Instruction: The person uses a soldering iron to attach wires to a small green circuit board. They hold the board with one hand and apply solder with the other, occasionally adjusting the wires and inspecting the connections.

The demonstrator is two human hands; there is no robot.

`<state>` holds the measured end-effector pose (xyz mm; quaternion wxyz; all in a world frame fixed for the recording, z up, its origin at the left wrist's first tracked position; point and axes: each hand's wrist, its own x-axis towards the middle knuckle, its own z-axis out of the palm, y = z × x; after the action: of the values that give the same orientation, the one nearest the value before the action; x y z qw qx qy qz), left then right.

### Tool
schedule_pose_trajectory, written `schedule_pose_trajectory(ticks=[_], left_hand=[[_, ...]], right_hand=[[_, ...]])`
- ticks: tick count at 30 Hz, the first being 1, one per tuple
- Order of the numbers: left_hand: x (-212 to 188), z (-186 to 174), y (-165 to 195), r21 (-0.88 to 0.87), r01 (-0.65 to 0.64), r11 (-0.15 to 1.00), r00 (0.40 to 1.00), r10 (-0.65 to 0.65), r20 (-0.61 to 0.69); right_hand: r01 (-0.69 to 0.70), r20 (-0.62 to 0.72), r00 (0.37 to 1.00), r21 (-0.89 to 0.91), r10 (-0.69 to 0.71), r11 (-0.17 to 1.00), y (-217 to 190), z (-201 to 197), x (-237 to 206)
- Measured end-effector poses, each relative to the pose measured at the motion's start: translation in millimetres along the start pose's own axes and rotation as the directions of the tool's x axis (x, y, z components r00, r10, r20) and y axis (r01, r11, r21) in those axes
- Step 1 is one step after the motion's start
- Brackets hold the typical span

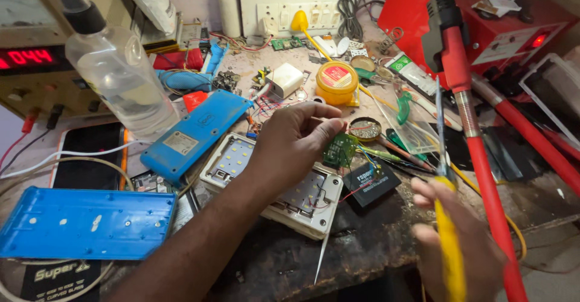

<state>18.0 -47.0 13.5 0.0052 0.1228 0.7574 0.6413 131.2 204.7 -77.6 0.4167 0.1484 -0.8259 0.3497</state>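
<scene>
My left hand [294, 139] pinches a small green circuit board [339, 151] above a white LED lamp housing [232, 163]. Thin red, blue and yellow wires run from the board to a flat black battery pack [370, 186] on the bench. My right hand [462, 241], blurred at the lower right, grips a yellow-handled tool [448, 241] whose thin metal tip [439, 117] points upward. A pair of tweezers [321, 255] sticks out under the lamp housing toward the bench edge.
A blue plastic case half [84, 223] and a second blue cover [193, 134] lie left. A clear bottle [118, 72], a bench power supply [36, 60], a yellow flux tin [337, 82], a round solder tin [365, 129] and a red station [501, 30] with red hose [483, 175] crowd the bench.
</scene>
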Motion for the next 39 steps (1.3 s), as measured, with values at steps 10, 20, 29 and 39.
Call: schedule_pose_trajectory(ticks=[10,20,29,39], left_hand=[[-7,-7,-11,-0.045,-0.050,0.998,0.997,0.053,0.062],[-12,-17,-7,-0.167,-0.017,0.986,0.974,0.054,0.220],[-13,-20,-4,-0.086,0.004,0.996,0.975,0.015,0.221],[-11,-18,-7,-0.088,0.001,0.996,0.978,0.017,0.206]], right_hand=[[-0.297,0.000,0.930,0.591,0.368,0.750,122,-85,-81],[-0.264,0.040,0.777,0.927,0.628,0.267,88,-53,-46],[-0.193,0.087,0.795,0.975,0.601,0.113,115,-65,-60],[-0.202,-0.050,0.885,0.855,0.462,0.478,79,-34,-30]])
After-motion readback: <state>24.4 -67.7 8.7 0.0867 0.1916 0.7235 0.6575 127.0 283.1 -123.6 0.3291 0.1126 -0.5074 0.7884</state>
